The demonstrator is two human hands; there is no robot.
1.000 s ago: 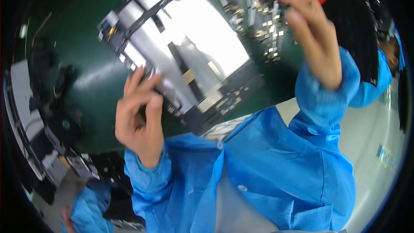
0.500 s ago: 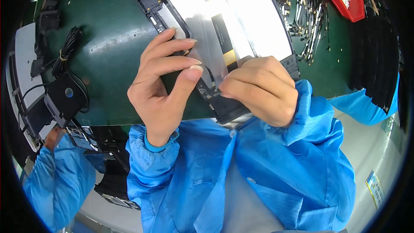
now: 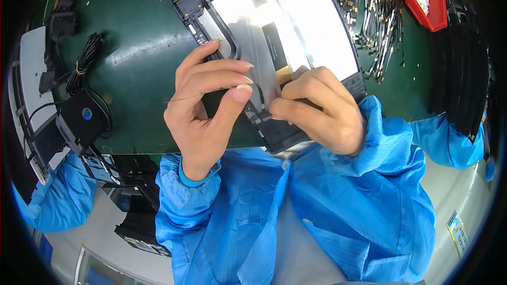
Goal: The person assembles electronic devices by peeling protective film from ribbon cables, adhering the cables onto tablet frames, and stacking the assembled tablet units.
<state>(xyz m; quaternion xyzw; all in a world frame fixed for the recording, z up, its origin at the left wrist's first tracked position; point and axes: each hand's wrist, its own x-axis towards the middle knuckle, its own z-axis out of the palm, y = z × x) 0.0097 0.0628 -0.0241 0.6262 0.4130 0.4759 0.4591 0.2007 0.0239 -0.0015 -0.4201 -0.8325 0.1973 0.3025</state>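
Observation:
An opened tablet-like device (image 3: 240, 16) with a black frame and shiny silver interior lies tilted on the green table. My left hand (image 3: 203, 105) is at its left edge, thumb and forefinger pinched on a thin black cable (image 3: 260, 95). One end of this cable trails across the palm; the other runs down to the frame's lower corner. By that corner my right hand (image 3: 325, 111) has its thumb and forefinger closed close to the small connectors (image 3: 259, 117). Whatever lies between those fingertips is hidden.
Many loose thin cables (image 3: 377, 31) lie at the far right, next to a red tray (image 3: 435, 8) of small white pieces. Black strips (image 3: 459, 74) hang at the right edge. A coiled black cord (image 3: 82, 63) and black box (image 3: 79, 119) sit left. Other people's blue sleeves (image 3: 449, 137) show at both sides.
The device and my left hand have shifted slightly right. A thin cable end now shows across my left palm. At the left, the other person's hand has gone from view; more blue sleeve shows at right.

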